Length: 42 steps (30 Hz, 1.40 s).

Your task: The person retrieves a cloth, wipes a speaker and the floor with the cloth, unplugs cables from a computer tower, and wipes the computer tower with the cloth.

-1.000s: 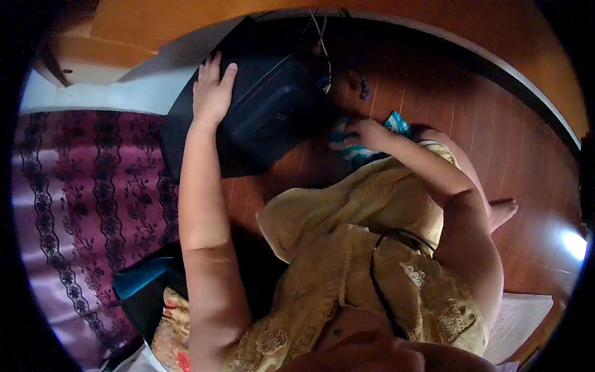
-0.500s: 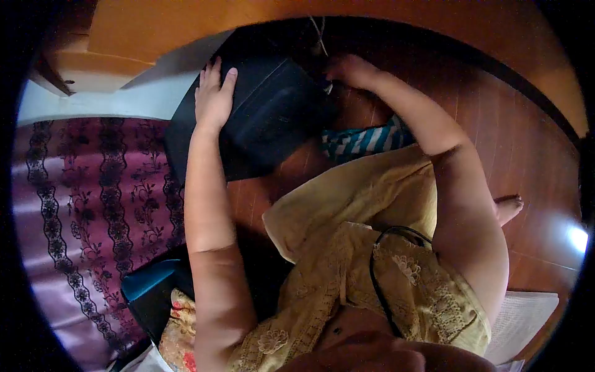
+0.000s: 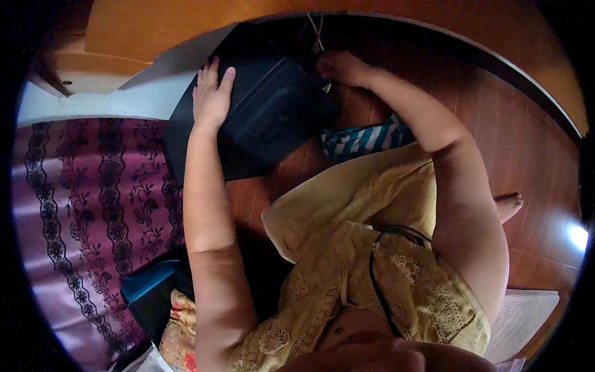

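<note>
A black box-like case (image 3: 273, 118), shaped like a computer tower, stands on the wooden floor under a desk. My left hand (image 3: 212, 96) rests on its top with fingers stretched out. At the case's far right end, my right hand (image 3: 344, 67) has its fingers curled together. What they grip, if anything, is hidden in the shadow. A small pale piece (image 3: 326, 87) shows just below those fingers. Thin white cables (image 3: 318, 37) hang down right behind that hand.
The desk's wooden edge (image 3: 372, 20) curves over the top of the view. A purple curtain with black lace (image 3: 87, 204) hangs at left. Blue-and-white striped cloth (image 3: 365, 140) lies near my knee. A teal item (image 3: 152, 279) and floral cloth (image 3: 178, 335) are beside my left arm.
My right hand has shifted slightly left and up, closer to the case and the hanging cables. My left hand stays on the case, almost unmoved.
</note>
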Each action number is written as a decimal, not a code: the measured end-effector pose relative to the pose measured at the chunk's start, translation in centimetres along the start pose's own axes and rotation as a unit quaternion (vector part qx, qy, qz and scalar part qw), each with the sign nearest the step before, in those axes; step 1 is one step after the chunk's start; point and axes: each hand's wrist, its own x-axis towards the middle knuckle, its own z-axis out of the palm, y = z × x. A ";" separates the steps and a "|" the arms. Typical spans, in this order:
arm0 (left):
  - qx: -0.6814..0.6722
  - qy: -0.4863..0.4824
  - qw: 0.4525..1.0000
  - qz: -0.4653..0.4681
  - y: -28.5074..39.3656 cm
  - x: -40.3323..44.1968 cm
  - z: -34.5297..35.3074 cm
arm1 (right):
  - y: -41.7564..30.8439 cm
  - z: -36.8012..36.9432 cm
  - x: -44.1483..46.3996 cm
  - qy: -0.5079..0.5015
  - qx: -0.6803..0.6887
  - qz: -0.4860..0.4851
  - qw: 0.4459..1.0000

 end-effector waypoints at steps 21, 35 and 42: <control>0.011 -0.002 1.000 -0.023 0.0 0.0 0.2 | 0.7 1.4 -1.1 0.087 -0.247 -0.109 0.959; 0.002 -0.007 1.000 -0.016 0.0 0.2 0.0 | 0.1 1.0 -1.1 0.140 -0.229 -0.103 0.958; 0.007 0.003 1.000 -0.013 0.1 0.0 0.2 | -2.1 0.1 -1.9 0.050 -0.285 -0.101 0.952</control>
